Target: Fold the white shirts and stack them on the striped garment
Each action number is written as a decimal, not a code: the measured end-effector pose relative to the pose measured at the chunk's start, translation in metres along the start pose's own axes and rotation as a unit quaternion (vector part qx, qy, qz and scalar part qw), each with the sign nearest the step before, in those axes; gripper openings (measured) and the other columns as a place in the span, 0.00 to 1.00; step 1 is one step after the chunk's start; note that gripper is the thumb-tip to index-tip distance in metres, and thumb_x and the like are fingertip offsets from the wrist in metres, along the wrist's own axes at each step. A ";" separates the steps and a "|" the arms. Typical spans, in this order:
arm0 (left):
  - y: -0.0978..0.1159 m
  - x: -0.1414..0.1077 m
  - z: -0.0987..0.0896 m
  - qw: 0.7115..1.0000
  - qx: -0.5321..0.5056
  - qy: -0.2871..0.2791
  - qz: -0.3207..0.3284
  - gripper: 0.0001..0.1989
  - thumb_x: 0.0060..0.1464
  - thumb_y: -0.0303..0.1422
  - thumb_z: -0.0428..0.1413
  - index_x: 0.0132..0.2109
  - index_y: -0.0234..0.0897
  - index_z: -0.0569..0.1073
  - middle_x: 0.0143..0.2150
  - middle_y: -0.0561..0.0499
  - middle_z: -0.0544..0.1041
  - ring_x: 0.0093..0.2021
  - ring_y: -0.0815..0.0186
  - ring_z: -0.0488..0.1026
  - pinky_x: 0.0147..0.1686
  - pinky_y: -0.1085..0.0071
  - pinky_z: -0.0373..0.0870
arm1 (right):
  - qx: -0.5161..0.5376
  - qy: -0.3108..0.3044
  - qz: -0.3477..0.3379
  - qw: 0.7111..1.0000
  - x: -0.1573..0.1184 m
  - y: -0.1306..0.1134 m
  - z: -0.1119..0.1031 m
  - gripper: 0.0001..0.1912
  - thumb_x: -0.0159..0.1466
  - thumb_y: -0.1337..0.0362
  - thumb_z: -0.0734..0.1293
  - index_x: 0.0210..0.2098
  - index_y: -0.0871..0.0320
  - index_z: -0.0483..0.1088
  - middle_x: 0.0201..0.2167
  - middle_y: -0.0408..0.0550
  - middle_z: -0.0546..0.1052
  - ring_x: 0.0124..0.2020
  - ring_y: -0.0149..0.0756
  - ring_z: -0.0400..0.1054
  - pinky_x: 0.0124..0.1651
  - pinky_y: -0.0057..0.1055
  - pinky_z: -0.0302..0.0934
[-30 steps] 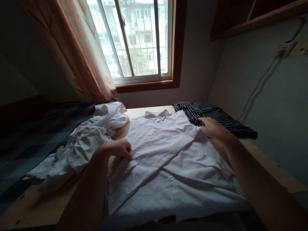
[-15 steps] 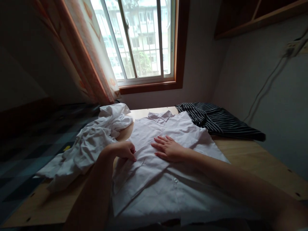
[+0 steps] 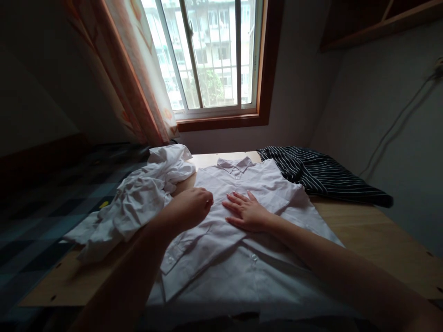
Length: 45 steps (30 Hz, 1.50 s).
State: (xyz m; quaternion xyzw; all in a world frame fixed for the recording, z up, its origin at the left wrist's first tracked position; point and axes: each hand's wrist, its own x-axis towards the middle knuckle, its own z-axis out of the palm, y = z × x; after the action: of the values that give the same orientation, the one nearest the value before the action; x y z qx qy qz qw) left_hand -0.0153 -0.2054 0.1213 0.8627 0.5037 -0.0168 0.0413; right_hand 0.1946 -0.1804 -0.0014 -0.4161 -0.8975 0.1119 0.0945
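A white button-up shirt (image 3: pixel 214 272) lies spread on the wooden table, its collar toward the window and one sleeve folded across the front. Over the shirt's left side is my left hand (image 3: pixel 194 206), fingers curled together; whether fabric is between them is hidden. My right hand (image 3: pixel 248 213) rests flat on the middle of the shirt with its fingers spread. The cuff of the folded sleeve shows at the shirt's lower left.
Crumpled white cloth (image 3: pixel 134 198) lies left, beside a dark checked surface (image 3: pixel 38 235). A black striped garment (image 3: pixel 321 177) is at the back right of the wooden table (image 3: pixel 374 235). Behind are a window (image 3: pixel 214 60) and a curtain (image 3: pixel 121 69).
My left hand has moved up and right from the shirt's left edge, and the cuff there is now uncovered. My right hand stays on the shirt. The view has shifted slightly.
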 end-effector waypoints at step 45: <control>-0.019 -0.033 0.119 0.990 0.046 0.027 0.127 0.33 0.66 0.55 0.41 0.73 0.53 0.49 0.75 0.50 0.49 0.74 0.53 0.47 0.70 0.46 0.42 | -0.047 0.045 0.225 0.972 0.011 0.082 -0.009 0.36 0.72 0.44 0.49 0.72 0.56 0.52 0.74 0.51 0.49 0.74 0.45 0.39 0.73 0.46 0.33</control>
State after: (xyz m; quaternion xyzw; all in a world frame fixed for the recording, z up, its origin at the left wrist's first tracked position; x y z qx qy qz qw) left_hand -0.0464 -0.2359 0.0038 0.9208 0.3897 -0.0115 -0.0104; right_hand 0.2498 -0.1190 -0.0154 -0.6163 -0.7796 0.0690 0.0873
